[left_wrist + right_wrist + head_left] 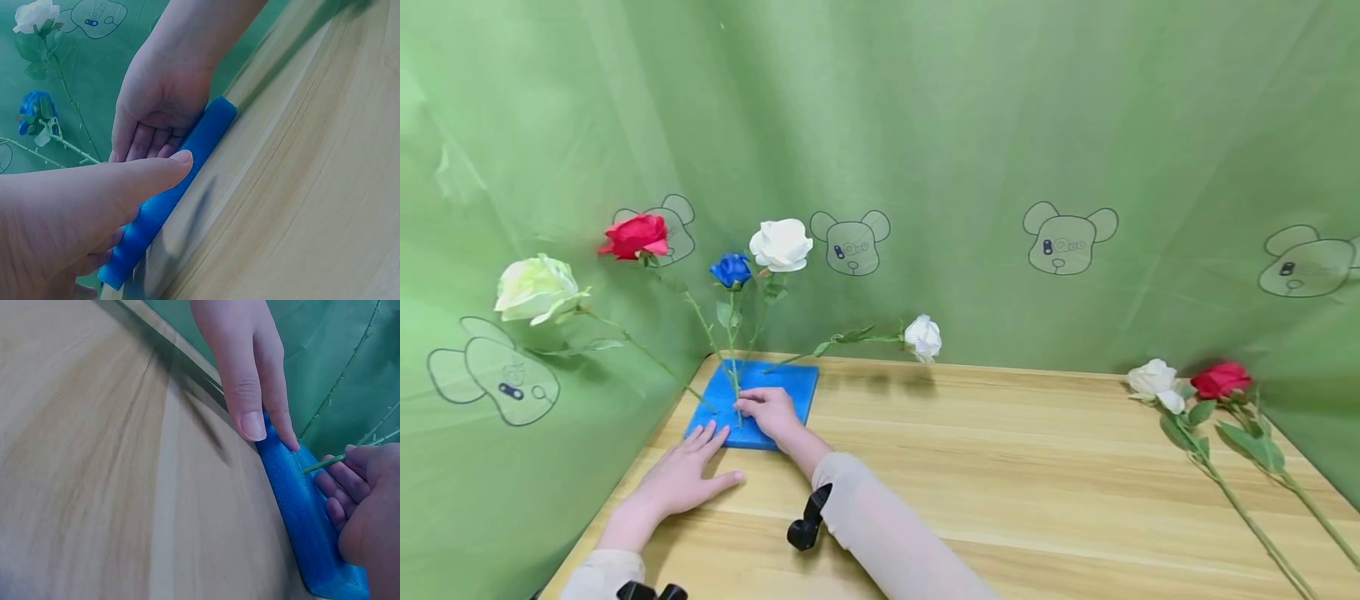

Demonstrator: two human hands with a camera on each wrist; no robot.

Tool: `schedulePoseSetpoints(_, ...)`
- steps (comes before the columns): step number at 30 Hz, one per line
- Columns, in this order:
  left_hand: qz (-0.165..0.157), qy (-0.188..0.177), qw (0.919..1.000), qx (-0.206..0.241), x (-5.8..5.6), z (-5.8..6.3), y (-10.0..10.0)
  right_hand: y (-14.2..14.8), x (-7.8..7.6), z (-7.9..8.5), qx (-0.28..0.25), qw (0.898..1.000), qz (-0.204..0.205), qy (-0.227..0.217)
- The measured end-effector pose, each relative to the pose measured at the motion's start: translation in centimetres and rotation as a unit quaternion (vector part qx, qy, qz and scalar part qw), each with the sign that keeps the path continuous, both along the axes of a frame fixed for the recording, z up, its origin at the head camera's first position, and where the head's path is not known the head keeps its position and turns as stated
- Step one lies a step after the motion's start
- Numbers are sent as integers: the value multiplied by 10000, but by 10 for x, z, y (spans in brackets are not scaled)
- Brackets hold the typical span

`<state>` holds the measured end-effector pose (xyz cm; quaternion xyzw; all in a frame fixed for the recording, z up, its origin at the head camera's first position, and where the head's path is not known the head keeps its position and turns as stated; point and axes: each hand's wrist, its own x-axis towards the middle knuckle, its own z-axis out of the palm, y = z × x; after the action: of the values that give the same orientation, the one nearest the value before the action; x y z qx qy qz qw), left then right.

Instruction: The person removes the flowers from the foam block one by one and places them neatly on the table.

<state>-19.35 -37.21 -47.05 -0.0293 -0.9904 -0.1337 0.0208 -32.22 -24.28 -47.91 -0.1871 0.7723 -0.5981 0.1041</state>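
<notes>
A blue foam block (802, 392) lies flat on the table, with several artificial roses standing in it. My right hand (771, 414) pinches the green stem (320, 465) of the blue rose (731, 270) between thumb and fingers, low down. In the right wrist view, that stem's lower end meets the foam's top face. My left hand (679, 477) spreads its straight fingers at the block's near left edge, fingertips on the foam. Around the blue rose are a red rose (637, 236), a large white rose (781, 245), a pale green rose (538, 289) leaning left and a small white rose (922, 337) leaning right.
A white rose (1153, 382) and a red rose (1222, 381) lie at the right end of the wooden table (1000, 467). Green cloth (955, 150) with printed bear heads hangs behind and at both sides.
</notes>
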Motion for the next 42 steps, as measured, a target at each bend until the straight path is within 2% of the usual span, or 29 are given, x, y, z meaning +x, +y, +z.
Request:
schedulePoseSetpoints(7, 7, 4, 10000, -12, 0, 0, 1, 0, 2, -1, -61, 9997, -162, 191)
schedulePoseSetpoints(16, -17, 2, 10000, -37, -1, -1, 1, 0, 1, -5, 68, 9984, -170, 541)
schedulePoseSetpoints(22, -15, -10, 10000, -15, -1, -2, 0, 0, 3, -4, 104, 9981, -141, 584)
schedulePoseSetpoints(37, -31, 2, 10000, -35, -1, 1, 0, 9, 5, -5, -180, 9957, 348, 841)
schedulePoseSetpoints(42, -27, 3, 10000, -3, 0, 0, 1, 12, 4, -10, -168, 9926, 440, 1117)
